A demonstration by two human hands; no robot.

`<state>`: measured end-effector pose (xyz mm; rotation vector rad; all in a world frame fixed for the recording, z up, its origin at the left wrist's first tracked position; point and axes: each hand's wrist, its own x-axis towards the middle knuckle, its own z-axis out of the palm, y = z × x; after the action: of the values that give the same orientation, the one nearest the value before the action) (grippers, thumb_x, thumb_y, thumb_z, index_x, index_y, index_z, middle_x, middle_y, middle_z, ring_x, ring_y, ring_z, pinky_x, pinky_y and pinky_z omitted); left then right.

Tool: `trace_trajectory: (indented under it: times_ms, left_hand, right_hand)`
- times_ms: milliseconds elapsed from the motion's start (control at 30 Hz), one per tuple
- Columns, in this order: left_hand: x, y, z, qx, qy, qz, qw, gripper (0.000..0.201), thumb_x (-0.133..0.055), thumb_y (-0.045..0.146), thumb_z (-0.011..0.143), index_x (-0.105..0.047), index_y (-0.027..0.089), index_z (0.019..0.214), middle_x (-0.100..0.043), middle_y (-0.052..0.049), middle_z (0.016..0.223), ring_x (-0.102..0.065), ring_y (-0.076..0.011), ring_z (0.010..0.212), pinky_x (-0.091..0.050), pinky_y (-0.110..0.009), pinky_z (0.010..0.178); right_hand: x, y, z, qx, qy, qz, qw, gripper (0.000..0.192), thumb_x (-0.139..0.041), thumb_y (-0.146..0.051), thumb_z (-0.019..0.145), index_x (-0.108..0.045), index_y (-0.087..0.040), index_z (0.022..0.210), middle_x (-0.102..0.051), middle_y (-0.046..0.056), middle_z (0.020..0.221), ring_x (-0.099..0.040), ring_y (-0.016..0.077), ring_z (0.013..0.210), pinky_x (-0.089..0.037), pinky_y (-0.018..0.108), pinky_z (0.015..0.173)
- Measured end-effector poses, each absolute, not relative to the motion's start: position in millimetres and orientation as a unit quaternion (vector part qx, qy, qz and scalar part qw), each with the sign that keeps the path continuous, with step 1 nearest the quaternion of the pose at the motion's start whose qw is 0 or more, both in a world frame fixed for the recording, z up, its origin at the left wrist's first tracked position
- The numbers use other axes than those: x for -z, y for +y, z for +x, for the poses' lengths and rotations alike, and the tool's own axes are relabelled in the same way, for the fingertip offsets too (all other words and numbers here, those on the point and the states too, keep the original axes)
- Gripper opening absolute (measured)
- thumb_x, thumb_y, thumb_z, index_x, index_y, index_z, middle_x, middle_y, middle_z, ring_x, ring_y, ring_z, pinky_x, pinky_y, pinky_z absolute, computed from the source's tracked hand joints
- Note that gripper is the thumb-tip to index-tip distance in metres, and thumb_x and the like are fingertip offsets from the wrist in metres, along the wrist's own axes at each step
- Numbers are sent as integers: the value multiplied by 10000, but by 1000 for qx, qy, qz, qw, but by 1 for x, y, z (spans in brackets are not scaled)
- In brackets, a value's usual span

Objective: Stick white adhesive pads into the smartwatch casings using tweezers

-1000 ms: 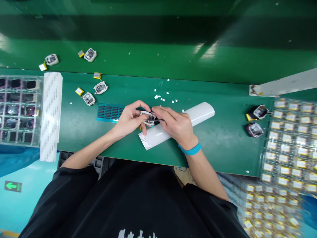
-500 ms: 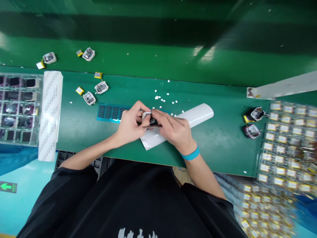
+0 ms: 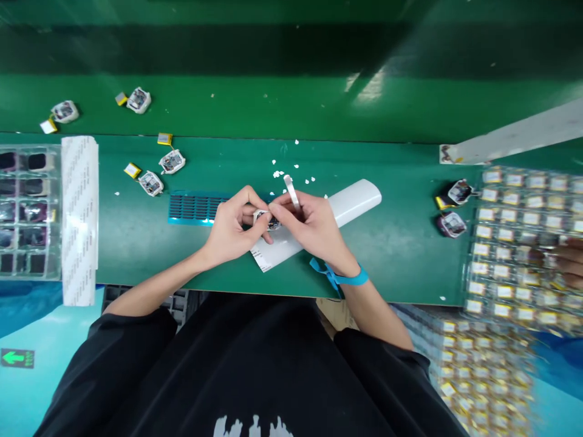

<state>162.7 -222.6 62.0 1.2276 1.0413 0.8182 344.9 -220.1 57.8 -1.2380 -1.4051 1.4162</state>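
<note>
**Small part pinched between both hands, loose strip standing up**

Grip: left hand (image 3: 234, 226) closed on a small white-cased electronic module with exposed dark circuitry (image 3: 265, 220), thumb and fingers wrapped round its left side. Right hand (image 3: 314, 227) pinches the same module from the right, fingertips touching those of the left. A narrow white strip (image 3: 291, 189) sticks up and away from the right hand's fingers; whether it is a tool or a peeled liner cannot be told.

Module sits just above the near end of a long white rounded bar (image 3: 339, 215) lying slantwise on the green bench mat (image 3: 392, 243).

Outward: blue perforated sheet (image 3: 194, 206) just left of the left hand. White flecks (image 3: 291, 170) scattered behind the hands. Four similar modules with yellow flat cells on wires (image 3: 155, 176) well off to the left. Clear trays of yellow-labelled cells (image 3: 519, 243) at right, another person's hand (image 3: 569, 261) on them.

Risks, as judged:
- Module is small and held at fingertips only; a slip would drop it among the flecks.
- Fingers on bare circuitry could smear or strain it.
- The loose blue wrist strap (image 3: 339, 278) tail could drag across the bar.
</note>
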Motion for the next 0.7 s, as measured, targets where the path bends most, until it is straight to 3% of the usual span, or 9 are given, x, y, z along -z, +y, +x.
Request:
trace_trajectory:
  times_ms: [200,400,500,600,700]
  left_hand:
    - [-58,-221,165,-376,443,555,595,296,-760,361,913,-528,225,1037,-772,39,751,-776,-160,607,-615,-244,582]
    - [-90,-249,152,-382,438,691,431,100,-712,172,977,-700,185,1075,-846,-46,1003,-825,-167,887,-657,-236,806]
    - [-91,-281,143,-352,345,788,368,139,-662,126,997,-694,193,1114,-837,-74,1111,-822,-202,995,-682,-310,908]
    - [-76,-299,136,-271,301,859,314,139,-590,112,1024,-670,185,1111,-808,-109,1223,-758,-269,1217,-641,-448,1076]
    - [-60,-296,127,-190,294,873,340,193,-555,112,1040,-668,175,1182,-776,-118,1305,-681,-273,1346,-612,-442,1125]
  right_hand:
    - [-56,-221,341,-601,-496,-473,411,488,-789,-666,868,-683,-189,885,-728,10,762,-652,129,634,-505,246,560]
    - [-65,-221,361,-460,-613,-514,385,542,-501,-623,1082,-709,-204,807,-684,2,744,-537,110,602,-448,273,598]
    - [-67,-223,369,-426,-616,-535,391,603,-421,-637,1106,-664,-209,758,-660,16,758,-535,127,634,-443,296,619]
    - [-63,-225,366,-485,-603,-503,386,679,-372,-680,1102,-634,-210,687,-579,5,658,-517,123,588,-420,290,569]
    - [-54,-229,360,-601,-562,-456,338,713,-371,-725,1082,-702,-204,725,-532,-22,534,-477,100,466,-408,263,483]
